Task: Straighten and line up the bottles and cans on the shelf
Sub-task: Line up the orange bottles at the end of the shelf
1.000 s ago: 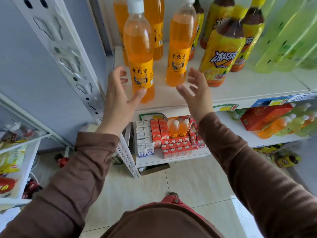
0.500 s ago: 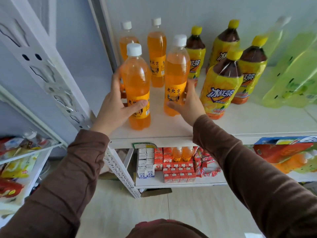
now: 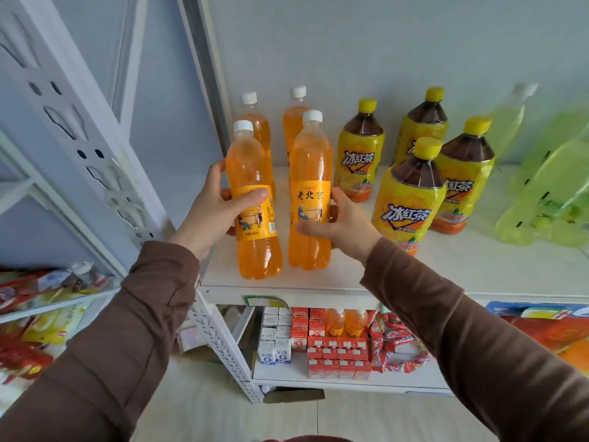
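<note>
On the white shelf (image 3: 446,275) two orange soda bottles stand side by side at the front. My left hand (image 3: 210,212) is wrapped around the left front bottle (image 3: 255,250), thumb across its label. The right front bottle (image 3: 307,161) is held at label height by my right hand (image 3: 344,224). Two more orange soda bottles (image 3: 294,122) stand behind them near the wall. To the right stand several iced tea bottles with yellow caps, the nearest one (image 3: 409,199) beside my right wrist.
Pale green bottles (image 3: 548,199) fill the shelf's right end. A white perforated upright (image 3: 95,161) frames the shelf's left side. The lower shelf (image 3: 318,374) holds small cartons, two small orange bottles and red snack packs. Another rack with snack bags (image 3: 38,298) stands at left.
Both hands rose from open in front of the shelf and closed on the two front orange bottles. The view has tilted up, showing the bottle caps and the wall.
</note>
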{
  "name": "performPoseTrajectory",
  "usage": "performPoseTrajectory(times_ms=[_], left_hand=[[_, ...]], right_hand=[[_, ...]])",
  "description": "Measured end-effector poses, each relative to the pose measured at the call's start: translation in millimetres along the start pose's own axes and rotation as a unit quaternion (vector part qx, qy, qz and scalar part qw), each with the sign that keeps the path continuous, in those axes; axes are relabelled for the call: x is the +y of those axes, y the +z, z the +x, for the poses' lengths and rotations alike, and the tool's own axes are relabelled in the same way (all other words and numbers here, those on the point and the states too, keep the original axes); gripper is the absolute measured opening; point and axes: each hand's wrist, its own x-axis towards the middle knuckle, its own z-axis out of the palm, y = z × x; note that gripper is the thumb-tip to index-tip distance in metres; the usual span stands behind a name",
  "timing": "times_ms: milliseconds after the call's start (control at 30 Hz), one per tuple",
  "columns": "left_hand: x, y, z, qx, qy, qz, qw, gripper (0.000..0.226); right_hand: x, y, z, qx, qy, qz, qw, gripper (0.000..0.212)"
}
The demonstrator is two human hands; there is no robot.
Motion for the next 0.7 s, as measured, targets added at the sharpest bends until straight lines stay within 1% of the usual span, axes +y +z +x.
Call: performPoseTrajectory(times_ms=[100,133,267,333,500,700], left_hand=[[-0.9,-4.5,-6.1,0.001,0.031,-0.002,1.0,0.082],[-1.4,-5.6,-9.2,0.002,0.046,-0.005,0.999,0.083],[-8.6,-9.4,-22.7,0.006,0.103,0.009,0.995,0.088],[-12.3,-8.7,-29.3,0.011,0.117,0.017,0.993,0.09],[-18.2,-5.8,-36.3,0.017,0.132,0.019,0.991,0.093],[-21.9,-3.6,-35.3,0.001,0.131,0.03,0.991,0.095]], right_hand=[[-3.2,3.8,-6.4,0.002,-0.021,-0.031,0.999,0.083],[-2.9,4.8,-7.9,0.006,-0.026,-0.036,0.999,0.085],[-1.1,12.2,-16.4,0.025,-0.063,-0.067,0.995,0.071],[-1.2,17.9,-21.7,0.039,-0.08,-0.086,0.992,0.07],[-0.3,30.4,-26.8,0.059,-0.093,-0.107,0.988,0.074],[4.3,36.6,-27.7,0.066,-0.075,-0.123,0.987,0.079]])
